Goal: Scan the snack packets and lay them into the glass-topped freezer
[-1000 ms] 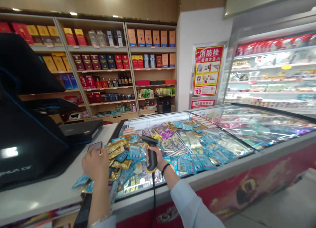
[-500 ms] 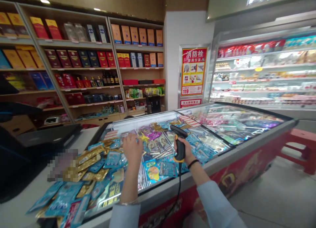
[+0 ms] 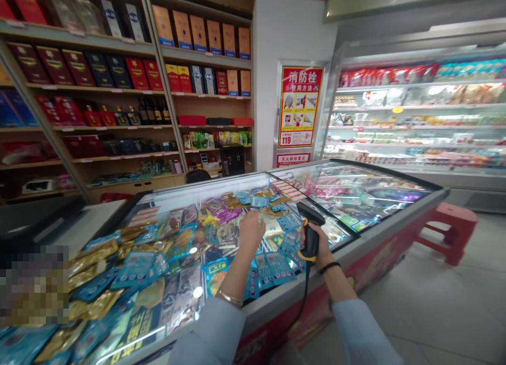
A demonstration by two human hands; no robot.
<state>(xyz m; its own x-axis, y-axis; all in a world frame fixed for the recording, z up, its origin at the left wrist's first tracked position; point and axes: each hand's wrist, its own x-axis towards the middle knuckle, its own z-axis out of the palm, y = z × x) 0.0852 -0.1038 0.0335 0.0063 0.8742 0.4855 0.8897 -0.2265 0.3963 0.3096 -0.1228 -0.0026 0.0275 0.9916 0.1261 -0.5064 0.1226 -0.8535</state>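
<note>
My right hand (image 3: 321, 244) is wrapped round the handle of a black and orange barcode scanner (image 3: 311, 230), its head pointing up and left and its cable hanging down. My left hand (image 3: 252, 229) is over the middle of the glass-topped freezer; its fingertips point away from me, and whether they hold anything cannot be made out. Blue packets (image 3: 276, 267) lie on the glass below and between my hands. More blue and gold packets (image 3: 136, 267) are heaped at the left end.
Shelves with boxes and bottles (image 3: 113, 91) stand behind the freezer (image 3: 411, 209). A lit refrigerated display (image 3: 419, 117) is at the back right. A red stool (image 3: 454, 223) stands on the floor at the right. A dark device (image 3: 35, 223) is at the left.
The view has turned a little left-to-right. My left hand has moved right over the glass, nearer the scanner. My right hand still holds the scanner.
</note>
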